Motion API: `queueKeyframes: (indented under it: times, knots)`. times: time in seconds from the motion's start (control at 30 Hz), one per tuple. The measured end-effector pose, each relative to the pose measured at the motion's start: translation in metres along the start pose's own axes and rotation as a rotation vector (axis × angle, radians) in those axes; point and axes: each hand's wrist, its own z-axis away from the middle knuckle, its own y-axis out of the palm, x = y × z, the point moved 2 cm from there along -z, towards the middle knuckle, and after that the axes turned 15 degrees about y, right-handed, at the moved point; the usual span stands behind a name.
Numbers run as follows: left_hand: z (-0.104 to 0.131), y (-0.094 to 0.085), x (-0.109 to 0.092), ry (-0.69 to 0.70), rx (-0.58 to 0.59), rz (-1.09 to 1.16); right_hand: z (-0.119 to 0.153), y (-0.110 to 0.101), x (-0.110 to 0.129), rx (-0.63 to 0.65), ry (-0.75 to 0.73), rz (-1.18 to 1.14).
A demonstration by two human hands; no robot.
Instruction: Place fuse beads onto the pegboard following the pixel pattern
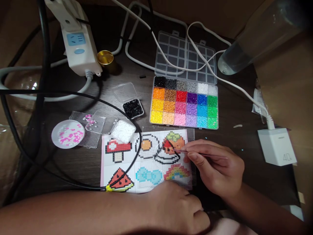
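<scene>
My right hand (217, 166) pinches a pair of thin tweezers (202, 152) between thumb and fingers. Their tips are over a red bead piece (168, 146) with a black-and-white base on a clear pegboard (192, 163). Under the pegboard lies a pattern sheet (122, 133) printed with a mushroom, egg, persimmon, watermelon, bow and rainbow. My left hand (178, 205) rests in a closed fist at the sheet's lower edge, with no object showing in it. A divided bead box (184, 101), lid open, holds many colours behind the sheet.
Left of the sheet are a white dish (55, 140) of pink and white beads, a small pegboard (97, 138), and boxes of white beads (123, 131) and black beads (132, 108). A black cable (117, 107) loops over the sheet. A power strip (80, 57) and charger (276, 147) flank the table.
</scene>
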Motion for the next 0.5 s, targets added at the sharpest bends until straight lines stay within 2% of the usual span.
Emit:
queueKeyframes:
  times: [0.27, 0.5]
  knots:
    - [0.0016, 0.0036, -0.0013, 0.015, 0.087, 0.010, 0.0019, -0.0012, -0.0014, -0.013, 0.022, 0.001]
    - [0.0005, 0.0017, -0.0011, 0.009, 0.032, 0.019, 0.0018, -0.0011, -0.0002, -0.063, -0.002, -0.002]
